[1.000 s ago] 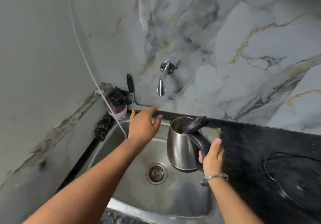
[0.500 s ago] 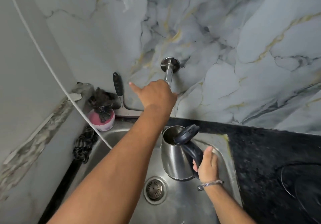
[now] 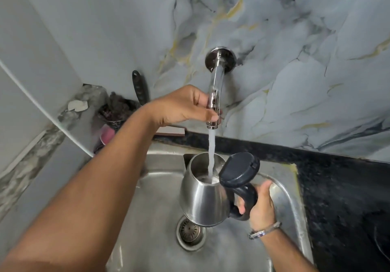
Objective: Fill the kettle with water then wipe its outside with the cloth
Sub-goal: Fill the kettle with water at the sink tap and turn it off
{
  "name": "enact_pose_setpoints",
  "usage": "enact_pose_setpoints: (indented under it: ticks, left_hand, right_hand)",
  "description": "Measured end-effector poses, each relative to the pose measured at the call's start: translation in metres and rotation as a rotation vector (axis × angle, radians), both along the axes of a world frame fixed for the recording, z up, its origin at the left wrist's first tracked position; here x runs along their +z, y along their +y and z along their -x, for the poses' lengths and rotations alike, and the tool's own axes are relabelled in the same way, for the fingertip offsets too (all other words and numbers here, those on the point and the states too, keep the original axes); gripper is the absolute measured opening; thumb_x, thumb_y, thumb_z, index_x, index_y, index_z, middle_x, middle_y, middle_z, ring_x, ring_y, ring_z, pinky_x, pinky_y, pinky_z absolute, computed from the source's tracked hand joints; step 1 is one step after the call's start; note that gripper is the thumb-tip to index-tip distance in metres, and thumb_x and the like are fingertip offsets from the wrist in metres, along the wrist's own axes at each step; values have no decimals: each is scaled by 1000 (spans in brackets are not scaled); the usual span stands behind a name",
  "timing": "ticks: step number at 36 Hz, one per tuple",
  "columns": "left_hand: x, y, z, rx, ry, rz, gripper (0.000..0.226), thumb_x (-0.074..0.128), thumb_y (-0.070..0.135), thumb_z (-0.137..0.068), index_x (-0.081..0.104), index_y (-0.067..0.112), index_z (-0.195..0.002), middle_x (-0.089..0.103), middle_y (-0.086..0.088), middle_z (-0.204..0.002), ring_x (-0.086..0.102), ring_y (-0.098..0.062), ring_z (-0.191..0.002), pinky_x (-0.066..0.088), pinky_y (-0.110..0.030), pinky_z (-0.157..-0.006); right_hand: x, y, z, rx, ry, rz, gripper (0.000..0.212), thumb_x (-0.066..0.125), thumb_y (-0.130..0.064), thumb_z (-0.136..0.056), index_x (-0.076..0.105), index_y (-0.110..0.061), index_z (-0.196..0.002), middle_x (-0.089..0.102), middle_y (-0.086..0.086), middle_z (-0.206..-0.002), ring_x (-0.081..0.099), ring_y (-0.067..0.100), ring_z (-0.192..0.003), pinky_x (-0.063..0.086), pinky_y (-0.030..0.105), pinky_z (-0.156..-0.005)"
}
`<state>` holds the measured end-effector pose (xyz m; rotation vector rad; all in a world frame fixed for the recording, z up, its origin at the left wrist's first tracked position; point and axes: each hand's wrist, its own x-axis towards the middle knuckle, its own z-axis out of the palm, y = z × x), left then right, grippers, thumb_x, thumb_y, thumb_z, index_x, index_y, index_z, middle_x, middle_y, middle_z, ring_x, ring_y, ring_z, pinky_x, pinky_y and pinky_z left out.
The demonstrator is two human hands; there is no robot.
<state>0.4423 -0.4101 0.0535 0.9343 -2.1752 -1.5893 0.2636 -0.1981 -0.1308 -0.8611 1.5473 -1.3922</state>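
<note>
Hands: I see my left hand (image 3: 185, 104) pinching the lower end of the tap (image 3: 215, 94), thumb and fingers closed around it; my right hand (image 3: 258, 205) is wrapped around the black handle (image 3: 245, 197) of the kettle (image 3: 205, 202).
Kettle: steel body, held upright over the sink (image 3: 291, 204), just above the drain (image 3: 191, 230); I cannot tell if its bottom touches the basin.
Lid: the dark lid (image 3: 239, 169) stands flipped open on the handle side, so the mouth is free.
Water: a stream (image 3: 211, 151) falls straight from the tap end into the open mouth of the kettle, and I see water and foam inside.
Tap: chrome, fixed to the marble wall (image 3: 295, 50) by a round plate, hanging down directly above the kettle.
Surface: the black stone surface (image 3: 341, 187) lies to the right of the sink and along the wall behind it.
Left corner: a pink cup (image 3: 107, 134) with a dark scrubber (image 3: 117, 108) on top sits behind my left forearm, and a black-handled tool (image 3: 139, 87) leans on the wall near it.
Wrist: a metal bracelet (image 3: 264, 230) is around my right wrist.
Cable: a white cable (image 3: 42, 104) runs diagonally across the left wall.
Cloth: I cannot make out any cloth with certainty.
</note>
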Motion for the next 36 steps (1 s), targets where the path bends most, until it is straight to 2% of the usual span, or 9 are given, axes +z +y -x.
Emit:
enact_pose_setpoints:
  ticks: [3,7,12,15,18,21,24,28,36]
  left_hand:
    - [-8,8,-5,46,29,28,36,79,26,-86,76,-5,-104,72,-33,-114,68,-44,-116,42,-55,-116]
    - [-50,30,-14,194,155,2,50,52,56,-95,74,21,-123,75,0,-126,66,-12,-124,43,-19,-108]
    - [-136,74,-34,421,179,-188,82,23,74,-91,42,24,-154,48,2,-158,42,-9,-147,23,-33,-125]
    - [-170,101,-24,583,235,-383,59,7,46,-110,51,20,-141,50,-12,-156,35,-25,-152,23,-30,-124]
    - [-181,136,-13,572,293,-412,65,11,50,-103,58,19,-136,69,14,-133,56,-2,-133,42,-13,-104]
    - [-184,156,-5,627,391,-441,69,21,55,-96,62,12,-131,74,5,-124,66,3,-116,49,-11,-91]
    - [-189,158,7,717,410,-411,67,24,49,-101,61,4,-134,70,-13,-132,66,-11,-123,51,-19,-96]
    - [-195,163,18,881,417,-473,72,34,63,-97,67,5,-125,71,-20,-127,60,-36,-130,44,-52,-114]
    - [-211,165,24,997,388,-481,74,39,73,-86,73,10,-107,73,-25,-116,67,-36,-116,44,-63,-108]
  right_hand:
    - [2,0,1,37,13,5,99,7,-89,-78,43,-8,-34,44,5,-33,46,24,-36,46,26,-50]
    - [9,2,5,54,-5,34,95,10,-90,-77,47,-13,-35,44,3,-33,44,21,-35,45,23,-48]
    - [16,1,15,101,-46,72,99,12,-92,-73,48,-8,-36,47,0,-33,46,16,-34,43,20,-48]
    - [19,-1,22,122,-56,95,95,11,-91,-74,50,-13,-36,48,0,-33,46,16,-33,44,19,-48]
    - [23,-3,26,153,-65,111,94,10,-90,-75,51,-15,-36,49,-1,-33,47,16,-33,44,18,-49]
    - [26,-5,30,183,-85,120,94,13,-90,-74,50,-13,-37,49,-1,-33,46,15,-33,44,17,-48]
    - [27,-7,33,209,-84,120,100,14,-91,-74,44,-3,-37,48,-1,-32,45,14,-32,43,18,-47]
    - [28,-9,33,226,-71,116,102,15,-92,-72,43,0,-37,47,-1,-32,44,14,-31,43,19,-47]
    - [23,-6,33,197,-30,112,101,12,-92,-72,44,-3,-36,46,-1,-32,44,15,-31,43,17,-47]
